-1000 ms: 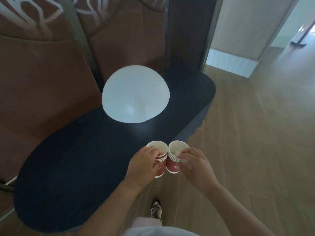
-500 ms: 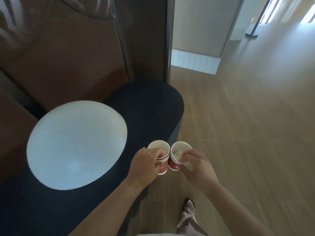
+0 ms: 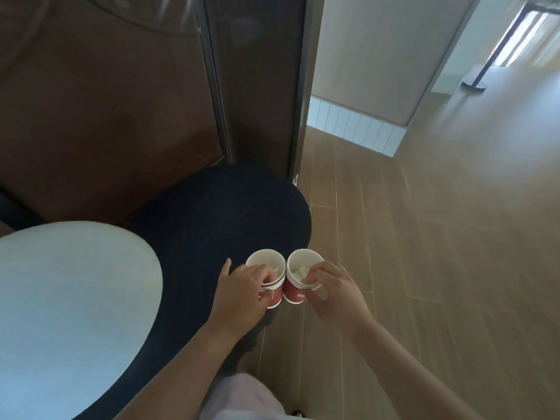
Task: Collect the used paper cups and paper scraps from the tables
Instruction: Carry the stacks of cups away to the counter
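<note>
A: Where are the cups relative to the hands?

B: Just below the middle of the frame, two stacks of red paper cups with white rims are held side by side, touching. The left hand [image 3: 242, 294] is curled round the left cup stack [image 3: 268, 278] from its left side, fingers closed on the nested rims. The right hand [image 3: 335, 294] grips the right cup stack [image 3: 300, 281] from the right, thumb and fingers pinched over the near rim.

A: Anything in the cups?

B: White paper scraps [image 3: 298, 271] lie crumpled inside the right stack's top cup, and a smaller white bit shows at the inner edge of the left one. Another pale scrap seems tucked under the right hand's fingers, though that part is blurred.

A: Are they resting on anything?

B: No. They are held in the air over the edge where the dark bench seat [image 3: 218, 213] meets the wooden floor [image 3: 424, 237].

A: What has changed since half a second ago?

B: The grips look the same and the stacks remain together. The view has swung: the round white tabletop [image 3: 69, 313] now fills the lower left of the frame and runs off its edge, where earlier it sat whole at centre left. The bench's rounded end has shifted toward the centre, and the stand base [image 3: 474, 83] at upper right shows more fully.
</note>
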Demonstrator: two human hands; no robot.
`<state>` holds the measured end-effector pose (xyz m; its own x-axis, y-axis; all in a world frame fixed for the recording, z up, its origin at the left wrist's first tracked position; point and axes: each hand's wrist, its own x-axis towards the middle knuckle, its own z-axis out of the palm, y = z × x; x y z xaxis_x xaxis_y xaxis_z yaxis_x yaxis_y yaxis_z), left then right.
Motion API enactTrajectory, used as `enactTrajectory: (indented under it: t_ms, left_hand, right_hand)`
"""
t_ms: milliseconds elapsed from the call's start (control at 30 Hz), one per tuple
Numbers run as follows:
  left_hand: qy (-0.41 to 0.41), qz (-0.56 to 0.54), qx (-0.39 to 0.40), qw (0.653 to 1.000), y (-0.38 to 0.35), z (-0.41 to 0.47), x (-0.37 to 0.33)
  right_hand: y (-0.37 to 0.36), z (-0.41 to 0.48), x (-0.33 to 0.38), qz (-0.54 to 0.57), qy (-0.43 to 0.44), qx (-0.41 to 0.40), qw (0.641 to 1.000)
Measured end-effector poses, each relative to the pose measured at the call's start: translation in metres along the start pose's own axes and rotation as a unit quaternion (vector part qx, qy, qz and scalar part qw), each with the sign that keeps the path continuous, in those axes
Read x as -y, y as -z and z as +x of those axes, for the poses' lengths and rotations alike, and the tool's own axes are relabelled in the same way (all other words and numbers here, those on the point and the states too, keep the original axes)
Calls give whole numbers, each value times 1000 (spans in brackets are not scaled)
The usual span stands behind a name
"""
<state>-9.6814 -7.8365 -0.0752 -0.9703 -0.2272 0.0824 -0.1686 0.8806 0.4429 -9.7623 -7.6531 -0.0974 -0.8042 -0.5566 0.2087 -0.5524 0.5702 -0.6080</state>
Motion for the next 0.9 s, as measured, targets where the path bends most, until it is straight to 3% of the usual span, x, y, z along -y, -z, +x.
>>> enactTrajectory:
  t_ms: [367,600,900]
  left_hand:
    - [46,-29,14,998,14,106,52]
    - [93,-3,-3,996,10,156,67]
    - [246,76,-16,966,-15,193,90]
  right_hand:
    - [-37,133,-16,11,34,37,999]
    - [-51,200,-33,19,71,101,992]
    - [-74,291,-53,35,178,230,956]
